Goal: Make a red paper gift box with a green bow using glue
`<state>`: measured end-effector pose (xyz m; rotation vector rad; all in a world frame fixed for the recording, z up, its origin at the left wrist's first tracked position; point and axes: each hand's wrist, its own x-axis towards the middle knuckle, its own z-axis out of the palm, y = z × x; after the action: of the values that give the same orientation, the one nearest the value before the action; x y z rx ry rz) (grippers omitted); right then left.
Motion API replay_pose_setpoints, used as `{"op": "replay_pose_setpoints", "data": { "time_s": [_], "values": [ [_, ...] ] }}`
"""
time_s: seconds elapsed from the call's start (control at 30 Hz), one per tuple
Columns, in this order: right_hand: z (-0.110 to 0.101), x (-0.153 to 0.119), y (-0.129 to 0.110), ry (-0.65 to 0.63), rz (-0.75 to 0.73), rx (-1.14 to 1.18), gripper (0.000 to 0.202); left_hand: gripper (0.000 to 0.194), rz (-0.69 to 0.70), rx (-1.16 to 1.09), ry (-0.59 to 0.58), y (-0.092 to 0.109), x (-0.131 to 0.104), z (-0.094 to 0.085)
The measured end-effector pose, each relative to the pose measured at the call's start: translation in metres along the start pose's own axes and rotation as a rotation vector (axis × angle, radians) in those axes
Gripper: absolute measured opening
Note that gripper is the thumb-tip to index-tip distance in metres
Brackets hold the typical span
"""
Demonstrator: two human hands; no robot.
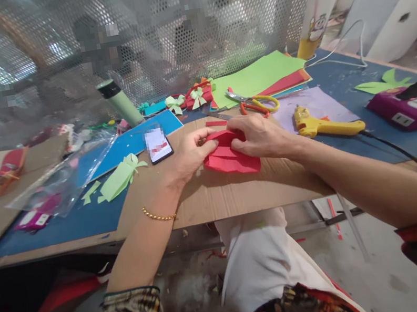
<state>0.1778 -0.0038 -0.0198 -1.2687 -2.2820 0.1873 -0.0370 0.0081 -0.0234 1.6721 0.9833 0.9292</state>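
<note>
A folded piece of red paper (233, 161) is held low over the brown cardboard (192, 201) near the table's front edge. My left hand (194, 152) pinches its upper left part between thumb and fingers. On the upper right part of the same paper, my right hand (259, 136) is closed, thumb bent inward. Just beyond the hands lie a red paper strip (216, 122) and scissors with yellow and orange handles (264, 104). Fingertips behind the paper are partly hidden.
Left of the hands are a phone (158, 146), a pale green paper piece (120, 178) and a green bottle (119, 102). A yellow glue gun (327, 125), a purple power socket (412, 108) and a drink cup (316, 21) stand right. Green sheets (259, 77) lie behind.
</note>
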Motion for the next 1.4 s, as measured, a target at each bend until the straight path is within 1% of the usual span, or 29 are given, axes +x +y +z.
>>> {"op": "replay_pose_setpoints", "data": {
  "time_s": [0.1,0.2,0.27,0.33,0.4,0.5,0.53,0.6,0.7,0.8,0.9,0.97,1.1,1.2,1.3,1.4],
  "values": [
    [0.002,0.001,0.004,0.024,0.024,0.018,0.001,0.028,-0.013,-0.089,-0.079,0.003,-0.002,-0.004],
    [0.003,0.003,0.008,0.068,0.039,0.029,0.004,0.048,-0.060,-0.201,-0.153,0.005,-0.004,-0.005],
    [0.004,0.003,0.011,0.105,0.033,0.017,0.007,0.060,-0.071,-0.253,-0.165,0.005,-0.004,-0.004],
    [0.005,0.004,0.012,0.130,0.025,0.004,0.006,0.067,-0.087,-0.278,-0.138,0.003,-0.003,-0.003],
    [0.006,0.003,0.012,0.136,0.032,0.013,0.007,0.061,-0.117,-0.275,-0.089,0.000,-0.001,-0.001],
    [0.005,0.001,0.007,0.125,0.061,0.053,0.017,0.040,-0.128,-0.248,-0.016,-0.004,0.001,0.000],
    [0.004,0.000,0.005,0.113,0.067,0.066,0.018,0.037,-0.126,-0.237,-0.002,-0.005,0.001,0.000],
    [0.003,0.000,0.003,0.092,0.059,0.090,0.015,0.038,-0.126,-0.215,0.019,-0.004,0.002,0.001],
    [0.001,0.001,0.003,0.105,-0.020,0.109,0.017,0.043,-0.118,-0.187,0.045,-0.002,0.001,0.002],
    [0.001,0.001,0.005,0.108,-0.070,0.104,0.018,0.038,-0.100,-0.147,0.063,0.001,0.000,0.004],
    [0.002,0.000,0.004,0.025,-0.066,0.132,0.016,0.032,-0.087,-0.109,0.089,0.003,-0.001,0.006],
    [0.003,0.000,0.002,-0.008,-0.058,0.161,0.012,0.028,-0.078,-0.093,0.108,0.004,-0.001,0.007],
    [0.005,0.000,-0.002,-0.001,-0.057,0.195,0.009,0.025,-0.077,-0.078,0.123,0.005,-0.001,0.009],
    [0.004,0.001,-0.004,-0.045,-0.055,0.233,0.004,0.028,-0.081,-0.082,0.144,0.005,-0.002,0.010],
    [0.002,0.002,-0.005,-0.110,-0.014,0.283,0.007,0.028,-0.075,-0.070,0.158,0.004,-0.003,0.010],
    [-0.002,0.003,-0.005,-0.107,0.032,0.292,0.009,0.025,-0.035,-0.061,0.158,0.004,-0.003,0.010]
  ]
}}
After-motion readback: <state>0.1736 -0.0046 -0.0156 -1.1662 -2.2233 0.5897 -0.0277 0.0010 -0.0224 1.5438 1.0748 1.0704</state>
